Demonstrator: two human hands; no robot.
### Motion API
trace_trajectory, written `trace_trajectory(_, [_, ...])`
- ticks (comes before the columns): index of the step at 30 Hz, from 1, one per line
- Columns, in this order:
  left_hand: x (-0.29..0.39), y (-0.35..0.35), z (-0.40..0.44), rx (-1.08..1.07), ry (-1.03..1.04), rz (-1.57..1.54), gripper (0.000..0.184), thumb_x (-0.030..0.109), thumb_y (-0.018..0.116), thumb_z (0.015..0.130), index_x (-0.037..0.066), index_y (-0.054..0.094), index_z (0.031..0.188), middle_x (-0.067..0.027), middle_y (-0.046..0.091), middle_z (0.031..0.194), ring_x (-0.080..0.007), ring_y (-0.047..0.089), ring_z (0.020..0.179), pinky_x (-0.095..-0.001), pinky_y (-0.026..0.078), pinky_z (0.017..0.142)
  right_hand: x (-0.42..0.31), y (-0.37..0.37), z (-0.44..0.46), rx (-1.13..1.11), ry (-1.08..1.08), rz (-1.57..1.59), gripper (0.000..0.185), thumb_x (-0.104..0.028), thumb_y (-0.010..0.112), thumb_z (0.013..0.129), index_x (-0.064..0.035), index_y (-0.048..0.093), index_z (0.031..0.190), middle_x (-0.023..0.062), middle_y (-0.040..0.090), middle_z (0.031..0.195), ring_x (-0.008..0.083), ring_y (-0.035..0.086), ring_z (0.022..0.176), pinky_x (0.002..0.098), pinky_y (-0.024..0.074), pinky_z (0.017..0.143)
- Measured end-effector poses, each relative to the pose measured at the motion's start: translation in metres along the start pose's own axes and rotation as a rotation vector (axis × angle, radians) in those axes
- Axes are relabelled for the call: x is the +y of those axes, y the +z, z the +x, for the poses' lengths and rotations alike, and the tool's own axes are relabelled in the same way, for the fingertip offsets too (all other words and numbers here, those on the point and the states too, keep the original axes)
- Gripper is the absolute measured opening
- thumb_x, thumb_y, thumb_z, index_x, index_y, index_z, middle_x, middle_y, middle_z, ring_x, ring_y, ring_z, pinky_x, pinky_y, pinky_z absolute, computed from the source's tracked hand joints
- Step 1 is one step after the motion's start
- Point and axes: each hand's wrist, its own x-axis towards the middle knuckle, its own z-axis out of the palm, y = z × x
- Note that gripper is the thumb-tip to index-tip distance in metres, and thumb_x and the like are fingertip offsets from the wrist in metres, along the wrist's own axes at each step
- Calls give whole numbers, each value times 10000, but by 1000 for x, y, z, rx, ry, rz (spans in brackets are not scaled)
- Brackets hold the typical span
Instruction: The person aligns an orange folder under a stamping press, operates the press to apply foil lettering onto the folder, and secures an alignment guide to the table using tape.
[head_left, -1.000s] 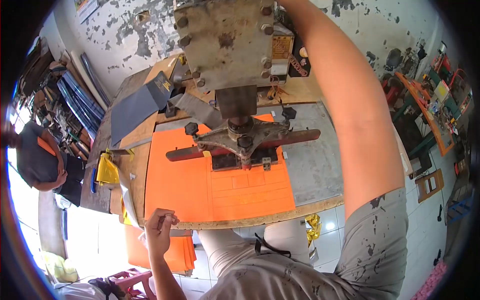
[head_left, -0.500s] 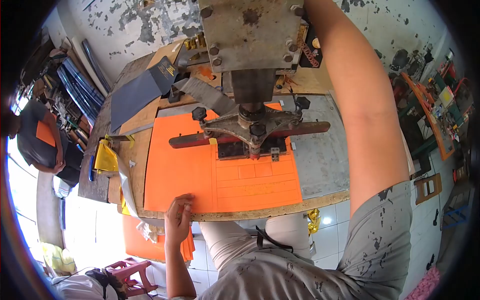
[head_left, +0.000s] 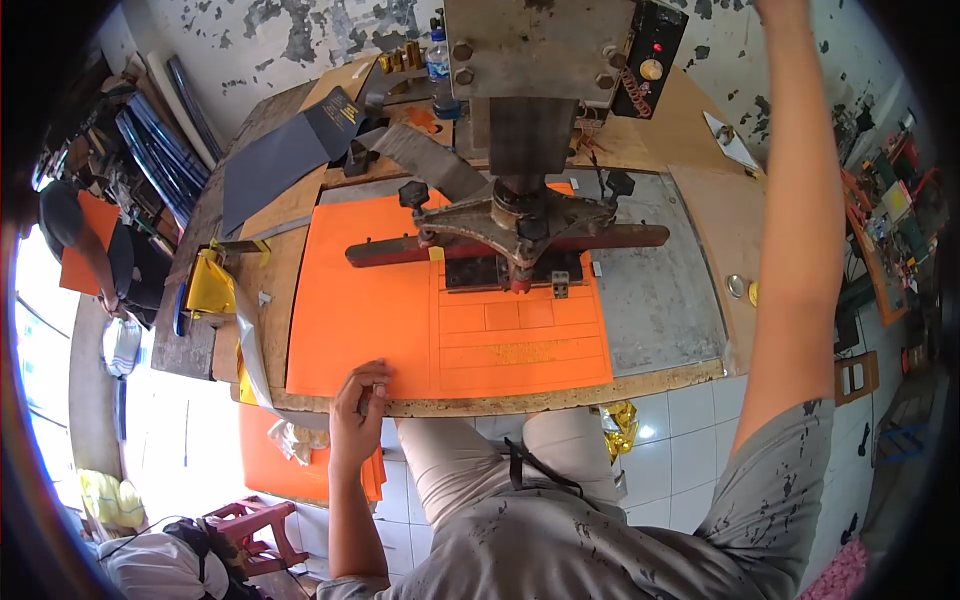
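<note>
My left hand [head_left: 360,402] rests at the front edge of a large orange sheet [head_left: 362,310], its fingers loosely curled. Whether it pinches the sheet or anything else is hidden. Printed panel lines and faint gold lettering mark the sheet's right half. Over that half is a metal press [head_left: 530,225] with a crossbar, black knobs and a dark plate [head_left: 500,273] low at the sheet. My right arm [head_left: 800,220] reaches up along the right side, and its hand is beyond the top of the view.
On the left, gold foil [head_left: 210,285] hangs by the wooden table [head_left: 265,320], near a dark folder [head_left: 275,170]. A control box [head_left: 650,60] with a red light is beside the press. More orange sheets [head_left: 285,465] lie below. Another person [head_left: 120,260] stands at far left.
My view has shifted, showing more of the control box and table's right side. My right arm appears farther right. My left hand stays at the sheet's edge. The other person's orange sheet has moved.
</note>
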Motion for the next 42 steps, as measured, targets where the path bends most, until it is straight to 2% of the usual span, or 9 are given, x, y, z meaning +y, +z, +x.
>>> trace_trajectory(2, [-1, 0, -1, -2, 1, 3, 153, -47, 578, 969, -49, 701, 1060, -166, 754, 1172, -326, 690, 1286, -404, 549, 1043, -60, -28, -60, 52, -45, -107, 328, -400, 583, 1138, -108, 650, 1006, 25, 593, 857, 162, 513, 779, 312, 465, 750])
trace_trajectory(4, [-3, 1, 0, 17, 9, -27, 159, -53, 574, 958, -51, 699, 1056, -170, 758, 1159, -326, 697, 1276, -412, 548, 1049, -94, -57, -107, 111, -104, -21, 363, -181, 639, 1083, 54, 613, 1358, 225, 665, 1390, 333, 615, 1344, 451, 456, 1198])
trace_trajectory(5, [-5, 2, -2, 25, 8, -41, 162, -55, 572, 952, -51, 699, 1053, -172, 759, 1153, -326, 701, 1271, -416, 548, 1052, -117, -29, -174, 129, -151, -94, 488, -187, 583, 1125, 130, 465, 1477, 235, 507, 1560, 344, 452, 1496, 505, 273, 1339])
trace_trajectory(9, [-17, 2, -5, 63, 8, -113, 164, -32, 574, 965, -47, 707, 1059, -170, 772, 1118, -322, 727, 1223, -441, 532, 1094, -170, -82, -331, 132, -233, -447, 529, -212, 514, 1156, 148, 419, 1532, 298, 477, 1585, 363, 436, 1530, 512, 263, 1338])
trace_trajectory(12, [-11, 2, -11, 117, -68, -108, 147, -6, 595, 979, -48, 712, 1059, -161, 775, 1080, -296, 745, 1153, -455, 516, 1123, -193, -142, -454, -109, -78, -658, 626, -436, 664, 1082, 80, 561, 1421, 145, 639, 1292, 215, 613, 1172, 405, 457, 1065])
trace_trajectory(17, [31, 42, -43, 157, -119, -595, 157, -12, 546, 1081, -25, 622, 1218, -151, 706, 954, -205, 712, 829, -342, 595, 736, -179, -95, -610, -19, 630, -418, 634, -419, 830, 964, 37, 619, 1350, 115, 739, 1056, 192, 717, 856, 363, 585, 792])
trace_trajectory(21, [53, 82, -63, -257, -7, -631, 150, -104, 591, 1044, -32, 676, 1145, -166, 734, 1046, -233, 782, 883, -328, 636, 756, -164, -80, -666, 11, 874, -30, 591, -420, 817, 970, 11, 609, 1318, 159, 735, 1061, 218, 716, 883, 366, 583, 778])
trace_trajectory(32, [80, 120, -68, -203, -128, -698, 234, -91, 696, 1001, -58, 658, 1230, -150, 748, 1099, -199, 768, 976, -311, 635, 845, -144, -56, -662, -104, 924, 184, 485, -258, 791, 1015, -1, 577, 1366, 133, 729, 1062, 176, 679, 870, 330, 553, 785])
trace_trajectory(42, [81, 137, -63, -209, -177, -852, 275, -48, 666, 1040, -44, 594, 1306, -154, 755, 1162, -209, 768, 1005, -313, 606, 853, -141, -51, -651, 86, 966, 487, 464, -338, 528, 1154, -8, 512, 1480, 134, 673, 1168, 156, 625, 774, 300, 513, 724])
